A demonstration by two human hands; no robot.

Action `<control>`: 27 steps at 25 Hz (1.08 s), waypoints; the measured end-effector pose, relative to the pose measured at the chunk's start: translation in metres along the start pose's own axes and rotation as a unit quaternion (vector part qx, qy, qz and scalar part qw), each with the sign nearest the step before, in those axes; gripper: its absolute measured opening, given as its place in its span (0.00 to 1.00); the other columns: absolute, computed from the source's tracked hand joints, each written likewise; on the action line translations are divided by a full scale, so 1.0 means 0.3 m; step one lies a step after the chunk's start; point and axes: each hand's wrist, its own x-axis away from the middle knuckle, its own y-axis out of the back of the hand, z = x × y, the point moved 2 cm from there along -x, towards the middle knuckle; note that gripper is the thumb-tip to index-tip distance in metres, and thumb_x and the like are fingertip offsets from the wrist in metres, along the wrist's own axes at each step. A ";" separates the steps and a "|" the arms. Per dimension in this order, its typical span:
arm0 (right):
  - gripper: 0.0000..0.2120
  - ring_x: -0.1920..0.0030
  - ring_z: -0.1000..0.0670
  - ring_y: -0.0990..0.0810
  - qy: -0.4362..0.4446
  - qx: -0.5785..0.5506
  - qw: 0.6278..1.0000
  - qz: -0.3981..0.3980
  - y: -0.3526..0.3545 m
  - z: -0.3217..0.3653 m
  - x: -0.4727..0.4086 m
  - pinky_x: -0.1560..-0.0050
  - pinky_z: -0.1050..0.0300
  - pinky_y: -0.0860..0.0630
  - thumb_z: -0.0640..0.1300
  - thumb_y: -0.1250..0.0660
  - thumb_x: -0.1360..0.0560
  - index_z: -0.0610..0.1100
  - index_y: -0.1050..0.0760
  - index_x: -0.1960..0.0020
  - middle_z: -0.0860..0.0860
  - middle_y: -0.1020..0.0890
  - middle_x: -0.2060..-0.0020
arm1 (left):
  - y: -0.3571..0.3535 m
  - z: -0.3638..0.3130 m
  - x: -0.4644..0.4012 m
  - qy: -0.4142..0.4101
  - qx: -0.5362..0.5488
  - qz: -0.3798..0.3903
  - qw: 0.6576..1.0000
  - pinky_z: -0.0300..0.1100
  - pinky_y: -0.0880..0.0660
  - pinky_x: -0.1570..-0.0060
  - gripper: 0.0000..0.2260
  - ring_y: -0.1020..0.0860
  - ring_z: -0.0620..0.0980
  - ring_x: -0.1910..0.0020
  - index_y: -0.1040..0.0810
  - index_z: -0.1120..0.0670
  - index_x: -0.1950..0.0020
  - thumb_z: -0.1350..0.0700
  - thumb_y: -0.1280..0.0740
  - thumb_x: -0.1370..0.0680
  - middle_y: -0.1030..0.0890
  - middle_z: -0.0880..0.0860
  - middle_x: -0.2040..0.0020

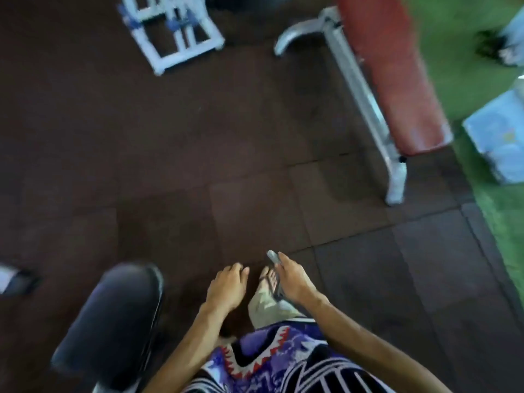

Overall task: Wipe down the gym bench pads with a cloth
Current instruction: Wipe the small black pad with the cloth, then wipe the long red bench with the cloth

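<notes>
A red bench pad [397, 80] on a silver frame [365, 100] stands at the upper right. Close by at the lower left is a black padded bench [113, 321]. My left hand [226, 283] hangs over the floor with its fingers loosely curled and holds nothing. Just right of it, my right hand [293, 279] seems to grip a pale cloth [268, 309] that hangs below it, over my sandalled foot [268, 275]. Neither hand touches a pad. The frame is blurred.
Dark rubber floor tiles [170, 165] fill the middle. A white and blue machine frame [175, 32] stands at the top. Green turf [467, 29] lies to the right, with a light blue box [499, 131] on it.
</notes>
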 end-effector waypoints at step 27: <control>0.18 0.41 0.44 0.20 -0.245 -0.468 0.795 -0.299 1.523 -0.259 -0.902 0.39 0.53 0.27 0.45 0.46 0.16 0.39 0.32 0.30 0.43 0.20 0.41 | 0.591 -1.980 -1.412 -0.338 -0.375 0.171 0.846 0.51 0.26 0.43 0.18 0.22 0.59 0.42 0.23 0.54 0.49 0.44 0.47 0.17 0.18 0.57 0.44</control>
